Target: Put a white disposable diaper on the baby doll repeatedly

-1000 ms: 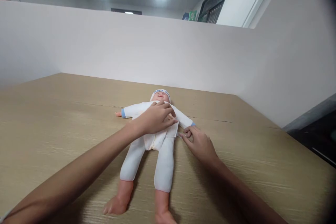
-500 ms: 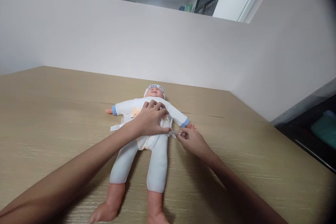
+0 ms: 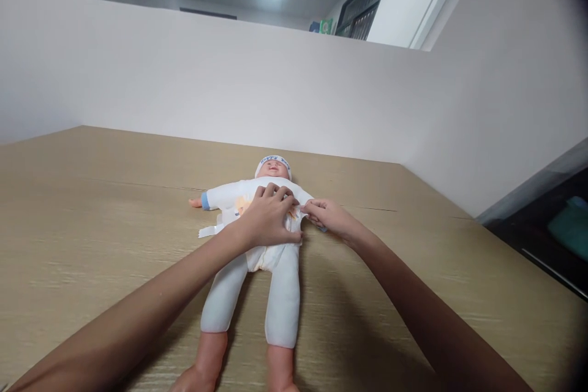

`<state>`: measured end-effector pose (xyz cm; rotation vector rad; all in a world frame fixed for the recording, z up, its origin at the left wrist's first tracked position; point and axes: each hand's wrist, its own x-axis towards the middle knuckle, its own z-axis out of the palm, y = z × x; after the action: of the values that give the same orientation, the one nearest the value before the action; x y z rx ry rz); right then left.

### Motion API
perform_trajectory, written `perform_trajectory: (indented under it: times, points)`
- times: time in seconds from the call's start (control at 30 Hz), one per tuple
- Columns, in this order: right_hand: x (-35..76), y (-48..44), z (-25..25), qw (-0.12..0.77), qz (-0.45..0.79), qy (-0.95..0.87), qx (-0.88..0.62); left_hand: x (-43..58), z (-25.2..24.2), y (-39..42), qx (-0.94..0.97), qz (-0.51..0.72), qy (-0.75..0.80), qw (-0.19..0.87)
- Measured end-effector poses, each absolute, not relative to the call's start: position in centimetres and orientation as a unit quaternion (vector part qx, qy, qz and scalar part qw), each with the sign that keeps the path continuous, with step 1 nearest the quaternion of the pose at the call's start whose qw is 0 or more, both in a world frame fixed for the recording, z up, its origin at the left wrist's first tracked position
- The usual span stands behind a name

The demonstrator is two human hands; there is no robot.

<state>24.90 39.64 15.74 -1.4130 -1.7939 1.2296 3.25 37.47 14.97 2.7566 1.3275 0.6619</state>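
Wht doll suit (image 3: 282, 300) w/ blue cuff (image 3: 204, 200), wht diaper (image 3: 272, 255), blue-lettered wht cap (image 3: 275, 160)

The doll (image 3: 282, 303) lay on the table (image 3: 114, 226), diaper (image 3: 264, 258) at its hips, left hand (image 3: 270, 217) on its front, right hand (image 3: 327, 217) at its side, wall (image 3: 220, 79) behind.

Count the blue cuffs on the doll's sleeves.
2: one blue cuff at picture left, in plain view; the second blue cuff farther right, mostly hidden behind the right hand.
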Motion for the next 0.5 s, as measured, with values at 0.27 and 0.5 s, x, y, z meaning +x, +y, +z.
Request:
perform_trajectory:
  times: [0.27,0.5]
  points:
    - [23.1,40.6,14.8,0.283,0.418,-0.678,-0.535,3.1,15.1,37.5,0.873,0.230,0.428,0.053]
    - [22.8,40.8,13.5,0.286,0.394,-0.709,-0.510,2.8,14.9,37.9,0.857,0.264,0.424,0.126]
